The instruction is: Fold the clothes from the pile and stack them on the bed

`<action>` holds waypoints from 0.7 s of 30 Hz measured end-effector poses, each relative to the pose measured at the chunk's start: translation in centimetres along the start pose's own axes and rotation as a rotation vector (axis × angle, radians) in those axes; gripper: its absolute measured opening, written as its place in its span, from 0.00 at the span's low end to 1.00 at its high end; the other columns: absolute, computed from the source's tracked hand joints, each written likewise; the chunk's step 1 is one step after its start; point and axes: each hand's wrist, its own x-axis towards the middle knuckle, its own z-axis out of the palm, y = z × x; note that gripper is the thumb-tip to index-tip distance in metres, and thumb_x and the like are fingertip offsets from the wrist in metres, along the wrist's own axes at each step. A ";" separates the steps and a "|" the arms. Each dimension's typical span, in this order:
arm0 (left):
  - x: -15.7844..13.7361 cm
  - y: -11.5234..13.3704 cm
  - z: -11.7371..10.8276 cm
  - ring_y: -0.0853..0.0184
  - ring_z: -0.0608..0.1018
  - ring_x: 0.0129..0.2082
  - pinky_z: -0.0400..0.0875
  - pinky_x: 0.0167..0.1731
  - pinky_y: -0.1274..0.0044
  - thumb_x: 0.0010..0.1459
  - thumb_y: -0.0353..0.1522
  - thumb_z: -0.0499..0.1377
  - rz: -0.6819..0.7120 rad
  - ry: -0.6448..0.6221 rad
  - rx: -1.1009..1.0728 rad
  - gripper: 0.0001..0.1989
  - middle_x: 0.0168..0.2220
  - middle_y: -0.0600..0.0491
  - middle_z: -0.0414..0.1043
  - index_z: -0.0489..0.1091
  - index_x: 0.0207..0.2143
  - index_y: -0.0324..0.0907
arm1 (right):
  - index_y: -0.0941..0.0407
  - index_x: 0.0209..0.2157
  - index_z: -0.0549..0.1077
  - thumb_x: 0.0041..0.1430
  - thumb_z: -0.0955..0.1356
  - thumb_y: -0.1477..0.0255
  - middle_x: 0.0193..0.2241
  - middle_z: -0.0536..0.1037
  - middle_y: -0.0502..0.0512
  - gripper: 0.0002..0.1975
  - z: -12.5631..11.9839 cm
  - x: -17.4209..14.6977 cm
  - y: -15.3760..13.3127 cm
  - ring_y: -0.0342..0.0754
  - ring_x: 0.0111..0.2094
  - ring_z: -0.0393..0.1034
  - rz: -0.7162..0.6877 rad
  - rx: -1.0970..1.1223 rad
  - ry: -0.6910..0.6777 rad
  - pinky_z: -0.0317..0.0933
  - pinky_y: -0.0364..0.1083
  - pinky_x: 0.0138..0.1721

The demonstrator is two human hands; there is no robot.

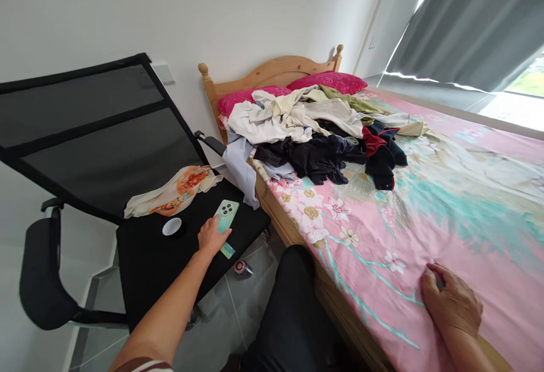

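Note:
My left hand (211,238) reaches over the black chair seat, with its thumb and fingers closed around the lower part of a light green smartphone (228,210). The phone lies back side up, its camera block showing. Just below the hand, a small green-blue card or slip (228,250) sits on the seat. A small white cup (171,226) stands to the left of the hand. My right hand (454,303) rests on the pink flowered bedsheet (382,292), fingers curled; a small dark patch shows between thumb and forefinger, and I cannot make out what it is.
A heap of clothes (293,119) covers the head end of the bed, before pink pillows (327,81) and a wooden headboard (280,70). A flowered cloth (178,191) lies on the black office chair (157,281). A can (242,269) is on the tiled floor.

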 end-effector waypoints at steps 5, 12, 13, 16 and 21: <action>0.0 -0.6 0.0 0.50 0.66 0.56 0.63 0.51 0.64 0.51 0.46 0.57 -0.014 0.003 -0.004 0.36 0.57 0.41 0.60 0.55 0.60 0.42 | 0.58 0.41 0.75 0.55 0.58 0.58 0.45 0.75 0.64 0.24 0.2 0.1 0.4 0.62 0.46 0.68 -0.026 0.044 0.007 0.60 0.57 0.45; -0.4 -0.6 0.2 0.50 0.62 0.59 0.60 0.54 0.62 0.50 0.47 0.58 -0.024 0.070 -0.065 0.37 0.60 0.40 0.56 0.55 0.60 0.41 | 0.57 0.41 0.75 0.55 0.59 0.60 0.45 0.75 0.62 0.21 0.5 0.1 0.4 0.60 0.45 0.69 -0.020 0.028 0.026 0.60 0.55 0.45; -0.6 -0.3 0.3 0.50 0.61 0.60 0.59 0.56 0.61 0.51 0.46 0.58 -0.013 0.130 -0.080 0.36 0.60 0.39 0.55 0.57 0.59 0.40 | 0.57 0.40 0.74 0.55 0.59 0.60 0.45 0.75 0.61 0.21 0.5 0.2 0.4 0.59 0.45 0.69 -0.022 0.027 0.033 0.60 0.54 0.45; -1.1 2.2 0.3 0.53 0.59 0.61 0.55 0.59 0.62 0.55 0.42 0.56 0.142 0.332 -0.192 0.28 0.60 0.40 0.57 0.60 0.56 0.39 | 0.56 0.40 0.74 0.56 0.58 0.61 0.46 0.75 0.58 0.20 0.7 0.2 0.3 0.55 0.46 0.69 -0.044 0.030 0.058 0.60 0.52 0.46; -2.2 11.2 -1.1 0.60 0.60 0.61 0.55 0.60 0.65 0.59 0.37 0.53 0.574 0.390 -0.425 0.18 0.57 0.46 0.62 0.65 0.51 0.41 | 0.56 0.39 0.74 0.56 0.58 0.60 0.45 0.75 0.57 0.20 0.9 0.3 0.2 0.54 0.45 0.69 -0.065 0.033 0.095 0.59 0.51 0.47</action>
